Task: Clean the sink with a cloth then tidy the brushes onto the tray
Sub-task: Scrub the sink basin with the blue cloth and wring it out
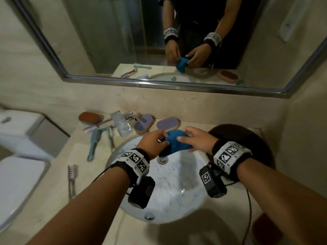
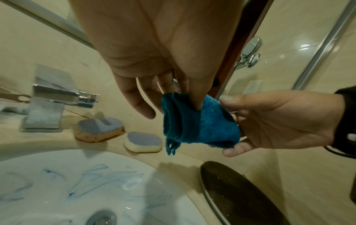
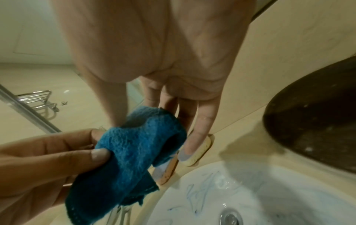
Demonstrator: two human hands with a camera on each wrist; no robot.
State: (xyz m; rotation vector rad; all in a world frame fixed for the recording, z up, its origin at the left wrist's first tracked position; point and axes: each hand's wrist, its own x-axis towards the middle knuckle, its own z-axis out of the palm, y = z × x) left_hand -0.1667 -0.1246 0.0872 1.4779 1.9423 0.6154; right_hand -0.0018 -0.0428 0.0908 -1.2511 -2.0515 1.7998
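A folded blue cloth (image 1: 177, 143) hangs above the far rim of the round white sink (image 1: 177, 197), whose bowl carries blue scribble marks. My left hand (image 1: 155, 141) pinches the cloth's left end (image 2: 179, 118) between thumb and fingers. My right hand (image 1: 192, 140) holds the right end (image 3: 134, 146) with thumb above and fingers beneath. A dark round tray (image 1: 247, 138) sits right of the sink. Two purple-topped scrub brushes (image 1: 167, 123) lie behind the sink, and several long-handled brushes (image 1: 93, 144) lie on the counter to the left.
A chrome faucet (image 1: 120, 124) stands at the back left of the sink. An orange-topped brush (image 1: 88, 118) lies at the far left by the wall. A toilet (image 1: 19, 170) stands left of the counter. The mirror (image 1: 159, 41) above reflects my hands.
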